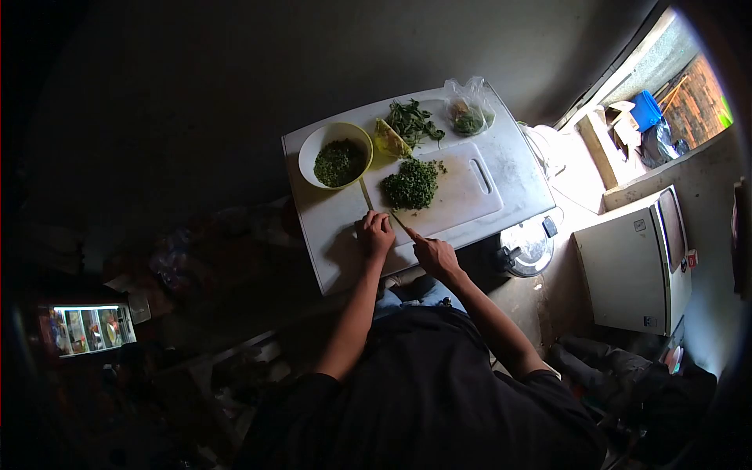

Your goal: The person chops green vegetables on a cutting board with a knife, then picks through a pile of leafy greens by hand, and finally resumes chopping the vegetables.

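My left hand is closed at the near left corner of the white cutting board, fingers bent together. From it a long, thin, dull-coloured strip runs up toward the bowl; its kind is too small to make out. My right hand is wrapped around the handle of a knife, whose blade points up and left toward my left fingers. A heap of chopped green leaves lies on the left part of the board. Beyond my left hand, a pale yellow-green bowl holds more finely chopped greens.
Behind the board are leafy green sprigs, a yellowish wrapper and a clear plastic bag with greens inside. All stand on a small white table. A metal pot with black handles and a white fridge are at the right.
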`<state>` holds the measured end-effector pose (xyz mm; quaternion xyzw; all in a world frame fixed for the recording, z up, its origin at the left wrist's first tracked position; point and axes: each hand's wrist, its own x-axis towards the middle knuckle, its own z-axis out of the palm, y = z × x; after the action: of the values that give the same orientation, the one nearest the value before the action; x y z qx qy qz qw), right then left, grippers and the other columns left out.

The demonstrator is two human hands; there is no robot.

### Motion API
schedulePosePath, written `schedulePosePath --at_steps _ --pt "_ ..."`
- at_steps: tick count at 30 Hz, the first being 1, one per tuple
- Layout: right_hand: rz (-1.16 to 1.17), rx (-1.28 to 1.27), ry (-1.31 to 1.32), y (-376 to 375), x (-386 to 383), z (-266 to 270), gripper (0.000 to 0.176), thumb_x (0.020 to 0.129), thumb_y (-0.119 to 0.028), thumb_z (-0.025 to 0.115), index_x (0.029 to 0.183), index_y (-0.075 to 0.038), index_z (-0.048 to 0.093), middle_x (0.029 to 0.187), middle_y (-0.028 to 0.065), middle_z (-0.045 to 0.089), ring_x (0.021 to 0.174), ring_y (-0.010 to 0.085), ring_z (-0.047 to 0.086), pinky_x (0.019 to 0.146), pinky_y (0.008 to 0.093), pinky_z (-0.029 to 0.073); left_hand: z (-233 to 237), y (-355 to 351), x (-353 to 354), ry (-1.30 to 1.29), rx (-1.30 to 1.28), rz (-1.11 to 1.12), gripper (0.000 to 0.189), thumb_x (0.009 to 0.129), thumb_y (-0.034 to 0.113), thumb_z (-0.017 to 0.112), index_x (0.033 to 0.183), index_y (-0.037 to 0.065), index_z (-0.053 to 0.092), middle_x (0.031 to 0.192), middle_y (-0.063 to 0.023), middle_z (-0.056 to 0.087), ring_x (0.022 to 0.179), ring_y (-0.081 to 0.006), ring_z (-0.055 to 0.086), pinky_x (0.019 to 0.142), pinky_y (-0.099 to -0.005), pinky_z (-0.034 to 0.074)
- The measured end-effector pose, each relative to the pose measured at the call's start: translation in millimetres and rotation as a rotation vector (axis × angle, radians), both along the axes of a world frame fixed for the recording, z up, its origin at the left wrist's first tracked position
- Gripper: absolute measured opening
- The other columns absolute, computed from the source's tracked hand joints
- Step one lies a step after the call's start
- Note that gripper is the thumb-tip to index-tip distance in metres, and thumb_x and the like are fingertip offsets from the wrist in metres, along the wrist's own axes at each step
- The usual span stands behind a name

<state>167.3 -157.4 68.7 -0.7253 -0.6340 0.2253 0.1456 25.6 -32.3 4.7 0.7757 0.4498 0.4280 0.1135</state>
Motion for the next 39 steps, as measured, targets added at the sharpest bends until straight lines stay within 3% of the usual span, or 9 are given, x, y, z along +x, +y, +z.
schedulePosePath --at_steps 8,13,20,36,39 --pt "0.047 -0.039 -0.032 -4.2 -1.1 8.9 0.061 0.094 -0.017 0.049 0.152 -0.029 0.038 0.089 0.0178 0.072 0.073 0.0396 0.069 0.065 0.0522 0.054 -6.0 3.3 0.1 -0.080 -0.033 -0.023 0.003 0.080 0.008 0.066 0.083 0.010 0.065 0.086 -0.0067 0.062 0.081 -0.0315 0.063 0.070 -0.0441 0.047" --pt "0.062 -0.003 -0.060 -7.1 -4.9 7.6 0.061 0.093 -0.012 0.048 0.153 -0.022 0.039 0.089 0.0180 0.071 0.072 0.0390 0.069 0.063 0.0521 0.054 -6.6 2.8 0.1 -0.028 -0.036 -0.015 0.003 0.080 0.009 0.066 0.083 0.010 0.065 0.086 -0.0063 0.063 0.081 -0.0308 0.063 0.072 -0.0431 0.046" --pt "0.010 0.066 -0.053 -3.4 -23.6 -29.2 0.065 0.095 -0.015 0.051 0.156 -0.021 0.030 0.094 0.0203 0.069 0.071 0.0397 0.068 0.062 0.0527 0.054 -11.4 3.7 2.4 -0.040 -0.011 0.007 0.002 0.080 0.009 0.065 0.080 0.010 0.063 0.086 -0.0047 0.063 0.080 -0.0301 0.063 0.071 -0.0431 0.045" --pt "0.024 0.125 -0.004 13.8 -21.2 -39.3 0.065 0.094 -0.013 0.049 0.155 -0.022 0.032 0.089 0.0187 0.069 0.073 0.0404 0.068 0.062 0.0517 0.053 -11.1 5.1 -0.7 -0.046 0.027 -0.026 0.007 0.083 0.007 0.063 0.078 0.009 0.058 0.082 -0.0068 0.061 0.075 -0.0327 0.061 0.066 -0.0443 0.044" --pt "0.038 0.099 -0.034 4.8 -15.7 -30.7 0.058 0.096 -0.016 0.048 0.153 -0.022 0.036 0.090 0.0175 0.070 0.070 0.0405 0.068 0.059 0.0518 0.053 -11.6 5.0 -0.9 -0.049 0.014 -0.025 0.007 0.083 0.008 0.063 0.078 0.010 0.059 0.082 -0.0062 0.061 0.075 -0.0321 0.061 0.066 -0.0447 0.043"
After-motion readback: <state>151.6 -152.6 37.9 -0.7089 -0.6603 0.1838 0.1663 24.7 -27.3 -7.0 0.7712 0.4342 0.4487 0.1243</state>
